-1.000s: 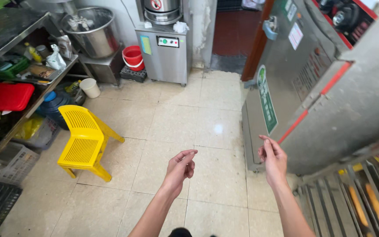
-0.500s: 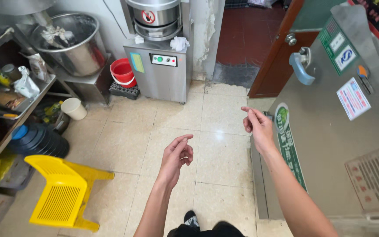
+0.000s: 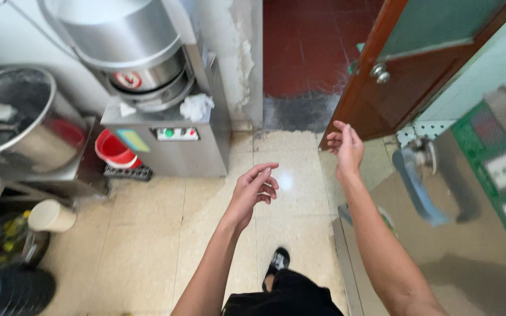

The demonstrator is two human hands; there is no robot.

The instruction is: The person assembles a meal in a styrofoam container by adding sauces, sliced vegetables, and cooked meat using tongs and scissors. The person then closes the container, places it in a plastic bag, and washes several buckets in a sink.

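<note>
Both hands are empty, raised in front of the body over the tiled floor. The right hand is loosely open, fingers slightly curled, holding nothing; it is the nearer one to the brown door, just beside the door's lower edge, with the round metal knob up and a bit to the right of it. The door's long axis runs diagonally up to the right in view, and it stands ajar onto a dark red floor beyond. The left hand is also open with fingers half curled, gripping nothing, well apart from the door and nearer the steel machine with a white rag on its top. A red bucket sits left of that machine, and a steel cabinet with a blue handle is close on the right. Against the earlier frames, the view has moved toward the doorway: the yellow chair is gone from view, the machine and door are larger, and the right hand now sits closer to the door edge.
</note>
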